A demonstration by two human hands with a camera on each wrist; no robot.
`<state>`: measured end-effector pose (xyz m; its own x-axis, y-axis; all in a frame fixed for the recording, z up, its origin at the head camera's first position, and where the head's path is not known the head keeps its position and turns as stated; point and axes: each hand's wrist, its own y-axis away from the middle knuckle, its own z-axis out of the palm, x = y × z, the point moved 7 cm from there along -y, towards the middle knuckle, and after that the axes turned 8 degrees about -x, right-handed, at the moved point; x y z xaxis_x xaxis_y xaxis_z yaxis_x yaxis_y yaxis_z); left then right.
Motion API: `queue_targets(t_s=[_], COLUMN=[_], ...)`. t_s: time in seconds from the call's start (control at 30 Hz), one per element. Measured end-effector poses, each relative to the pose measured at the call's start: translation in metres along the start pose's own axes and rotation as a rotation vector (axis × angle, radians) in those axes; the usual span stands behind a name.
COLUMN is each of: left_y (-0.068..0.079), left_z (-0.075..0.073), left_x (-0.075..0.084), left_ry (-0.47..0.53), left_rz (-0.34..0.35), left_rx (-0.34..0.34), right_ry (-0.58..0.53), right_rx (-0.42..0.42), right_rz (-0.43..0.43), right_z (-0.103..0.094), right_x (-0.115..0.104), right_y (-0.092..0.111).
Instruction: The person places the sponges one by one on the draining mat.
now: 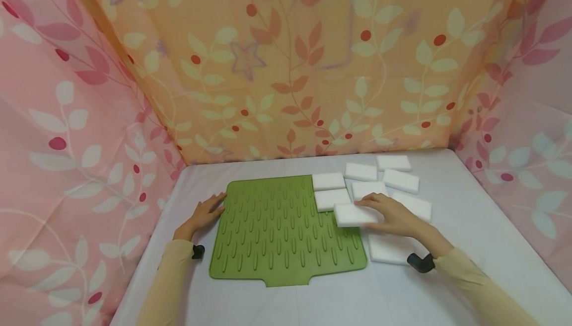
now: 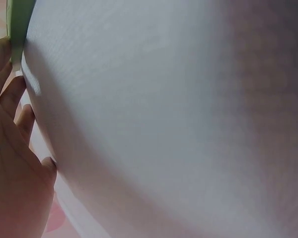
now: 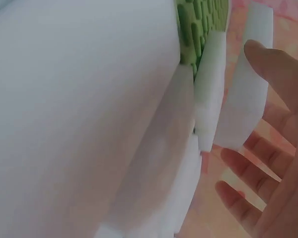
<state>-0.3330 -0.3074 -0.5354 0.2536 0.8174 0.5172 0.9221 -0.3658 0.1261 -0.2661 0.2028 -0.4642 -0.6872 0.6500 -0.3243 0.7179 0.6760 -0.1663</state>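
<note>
White block, pinched in the right hand's narrow grip over the right side of the green mat; left hand relaxed at its left edge. Seemingly placing; next likely means lowering it beside two laid blocks.

We face orange-yellow back cloth, leaf-patterned, red-dotted; purple star outline and squarish purple line show faintly on it. Pink left cloth and pink right cloth slope along both sides, also leaf-patterned. Below, we see white-covered bench, far edge against back cloth. Light soft, warmest at back.
</note>
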Motion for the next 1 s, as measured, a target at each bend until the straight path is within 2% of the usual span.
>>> queue_targets(t_s=[0.27, 1.0], left_y=[0.0, 0.001], left_z=[-0.001, -0.001], left_x=[0.003, 0.002], left_ry=[0.0, 0.021], left_rz=[-0.003, -0.019], left_rx=[-0.002, -0.008], right_ry=[0.055, 0.106], right_rx=[-0.012, -0.102], right_rz=[-0.042, 0.024], right_z=[0.016, 0.039], right_x=[-0.012, -0.016], right_y=[-0.019, -0.037])
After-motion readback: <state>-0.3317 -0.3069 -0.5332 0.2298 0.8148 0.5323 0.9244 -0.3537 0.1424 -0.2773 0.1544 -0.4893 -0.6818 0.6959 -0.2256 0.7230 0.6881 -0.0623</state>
